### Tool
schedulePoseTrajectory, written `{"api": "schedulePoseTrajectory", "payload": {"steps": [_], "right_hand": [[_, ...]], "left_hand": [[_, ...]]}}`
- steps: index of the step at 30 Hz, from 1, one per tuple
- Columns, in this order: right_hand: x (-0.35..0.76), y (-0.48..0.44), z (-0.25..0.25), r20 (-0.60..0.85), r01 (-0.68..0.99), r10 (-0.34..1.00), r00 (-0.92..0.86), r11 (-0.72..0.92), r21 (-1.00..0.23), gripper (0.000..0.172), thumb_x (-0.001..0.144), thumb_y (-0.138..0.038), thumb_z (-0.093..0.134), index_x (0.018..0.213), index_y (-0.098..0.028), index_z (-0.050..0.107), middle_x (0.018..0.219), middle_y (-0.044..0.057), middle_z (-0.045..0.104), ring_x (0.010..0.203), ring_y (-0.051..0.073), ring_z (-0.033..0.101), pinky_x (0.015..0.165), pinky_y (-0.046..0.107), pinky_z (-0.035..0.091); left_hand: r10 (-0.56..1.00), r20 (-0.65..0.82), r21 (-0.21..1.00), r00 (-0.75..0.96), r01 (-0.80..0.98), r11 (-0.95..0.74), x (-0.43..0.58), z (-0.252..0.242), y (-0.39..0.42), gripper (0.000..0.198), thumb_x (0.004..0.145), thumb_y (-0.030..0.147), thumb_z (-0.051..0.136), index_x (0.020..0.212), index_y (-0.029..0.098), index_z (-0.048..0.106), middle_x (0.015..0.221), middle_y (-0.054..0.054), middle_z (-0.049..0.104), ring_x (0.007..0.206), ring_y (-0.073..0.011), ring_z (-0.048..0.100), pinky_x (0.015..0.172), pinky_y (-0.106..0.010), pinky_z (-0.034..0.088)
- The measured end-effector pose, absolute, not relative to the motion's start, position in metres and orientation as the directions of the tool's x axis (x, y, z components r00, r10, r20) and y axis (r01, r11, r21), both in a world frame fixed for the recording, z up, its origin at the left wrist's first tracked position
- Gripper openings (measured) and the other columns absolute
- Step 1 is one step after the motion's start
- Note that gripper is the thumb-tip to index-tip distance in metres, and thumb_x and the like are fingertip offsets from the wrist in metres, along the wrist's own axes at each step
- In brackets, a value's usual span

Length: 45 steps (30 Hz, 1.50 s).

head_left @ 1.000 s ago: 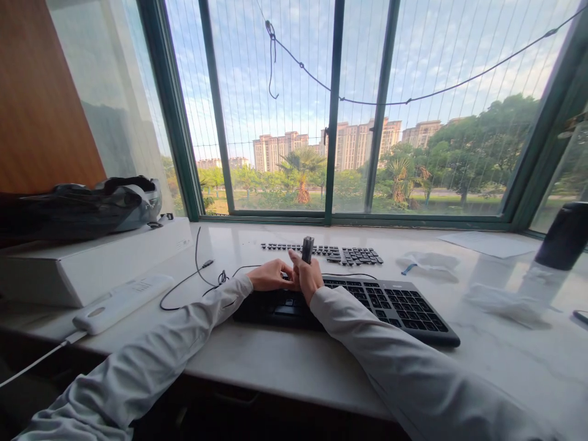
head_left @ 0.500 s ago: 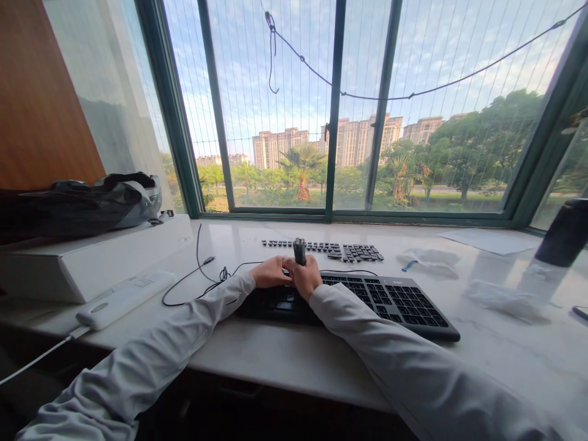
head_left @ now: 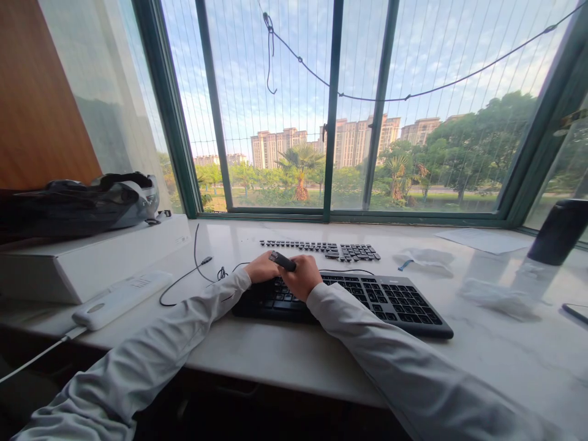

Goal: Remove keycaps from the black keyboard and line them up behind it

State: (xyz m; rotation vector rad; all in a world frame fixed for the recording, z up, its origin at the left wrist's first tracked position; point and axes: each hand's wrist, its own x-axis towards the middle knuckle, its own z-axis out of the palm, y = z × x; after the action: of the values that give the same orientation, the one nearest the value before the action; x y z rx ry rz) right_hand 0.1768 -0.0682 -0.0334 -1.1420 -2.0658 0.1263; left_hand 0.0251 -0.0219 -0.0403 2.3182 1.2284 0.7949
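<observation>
A black keyboard lies on the desk, with exposed dark key positions on its right part. My right hand is closed around a black stick-like tool above the keyboard's left half. The tool's upper end tilts to the left; its lower end is hidden in my hand, so its kind does not show. Close by on the left, my left hand rests at the keyboard's far edge with curled fingers, partly hidden behind the tool and my right hand. Rows of loose black keycaps lie behind the keyboard.
A black cable loops left of the keyboard. A white power strip and a white box with a black bag stand at left. Crumpled clear plastic bags, paper and a dark cylinder are at right.
The tool has gone from upright to tilted left in my right hand. My left hand has shifted slightly left, apart from the right palm. The view has moved a little.
</observation>
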Motion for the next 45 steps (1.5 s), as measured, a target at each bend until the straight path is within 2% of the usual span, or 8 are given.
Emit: {"api": "schedulePoseTrajectory", "payload": {"steps": [2,5,9,14,23,34,41,45], "right_hand": [[0.186,-0.066,-0.025,0.537,0.788,0.782,-0.316,0.532,-0.31,0.033,0.08,-0.036,0.045,0.067,-0.019,0.07,0.066,0.006,0.066,0.062,0.015,0.057,0.06,0.023,0.037],[0.208,-0.06,-0.013,0.498,0.908,0.825,-0.267,0.388,-0.157,0.039,0.084,-0.041,0.038,0.082,-0.022,0.071,0.08,0.011,0.069,0.074,0.022,0.062,0.068,0.03,0.041],[0.236,-0.046,-0.005,0.439,0.976,0.885,-0.155,0.205,-0.069,0.039,0.082,-0.042,0.039,0.091,-0.019,0.07,0.089,0.015,0.067,0.082,0.027,0.063,0.073,0.037,0.043],[0.247,-0.037,-0.008,0.386,0.987,0.914,-0.121,0.151,-0.048,0.038,0.081,-0.04,0.04,0.094,-0.018,0.068,0.091,0.017,0.066,0.087,0.029,0.062,0.074,0.039,0.044],[0.232,-0.04,-0.011,0.32,0.985,0.935,-0.155,0.17,-0.019,0.036,0.08,-0.037,0.044,0.1,-0.018,0.068,0.096,0.016,0.065,0.092,0.028,0.061,0.078,0.038,0.043],[0.235,-0.038,-0.011,0.316,0.985,0.937,-0.149,0.167,-0.032,0.038,0.081,-0.04,0.042,0.097,-0.017,0.068,0.095,0.016,0.065,0.09,0.028,0.061,0.077,0.038,0.043],[0.237,-0.037,-0.012,0.332,0.983,0.931,-0.151,0.176,-0.045,0.036,0.08,-0.04,0.043,0.096,-0.018,0.068,0.094,0.016,0.066,0.089,0.028,0.062,0.076,0.039,0.043],[0.237,-0.037,-0.011,0.334,0.983,0.929,-0.157,0.18,-0.038,0.035,0.08,-0.038,0.044,0.095,-0.018,0.068,0.093,0.016,0.066,0.089,0.028,0.062,0.076,0.038,0.043]], "left_hand": [[0.847,0.339,0.563,0.409,0.633,-0.531,0.022,-0.04,-0.019,0.023,0.069,0.035,0.061,0.072,0.013,0.068,0.073,-0.002,0.068,0.076,-0.0195,0.06,0.072,-0.028,0.047],[0.881,0.363,0.565,0.302,0.681,-0.466,0.017,-0.038,-0.019,0.036,0.067,0.048,0.064,0.081,0.016,0.072,0.079,-0.003,0.071,0.082,-0.021,0.063,0.076,-0.028,0.047],[0.911,0.361,0.557,0.201,0.737,-0.383,0.012,-0.036,-0.018,0.04,0.065,0.054,0.065,0.084,0.021,0.075,0.077,-0.003,0.072,0.078,-0.0203,0.065,0.073,-0.027,0.048],[0.911,0.394,0.491,0.118,0.811,-0.317,-0.001,-0.043,-0.007,0.036,0.064,0.054,0.066,0.081,0.023,0.075,0.072,-0.002,0.072,0.077,-0.0195,0.066,0.07,-0.026,0.048],[0.929,0.312,0.458,0.2,0.825,-0.331,-0.007,-0.053,0.008,0.035,0.07,0.049,0.061,0.087,0.021,0.075,0.083,-0.004,0.073,0.083,-0.0211,0.065,0.078,-0.027,0.046],[0.961,0.17,0.535,0.218,0.799,-0.276,-0.02,-0.048,0.011,0.04,0.064,0.051,0.064,0.086,0.018,0.075,0.077,-0.005,0.072,0.081,-0.0206,0.065,0.075,-0.026,0.047],[0.963,0.144,0.561,0.228,0.782,-0.27,-0.023,-0.049,0.011,0.038,0.066,0.049,0.064,0.086,0.018,0.074,0.076,-0.003,0.072,0.08,-0.019,0.065,0.076,-0.025,0.048],[0.964,0.188,0.506,0.189,0.823,-0.259,-0.027,-0.048,0.013,0.038,0.067,0.051,0.063,0.086,0.02,0.074,0.078,-0.003,0.072,0.081,-0.0192,0.065,0.077,-0.026,0.047]]}}
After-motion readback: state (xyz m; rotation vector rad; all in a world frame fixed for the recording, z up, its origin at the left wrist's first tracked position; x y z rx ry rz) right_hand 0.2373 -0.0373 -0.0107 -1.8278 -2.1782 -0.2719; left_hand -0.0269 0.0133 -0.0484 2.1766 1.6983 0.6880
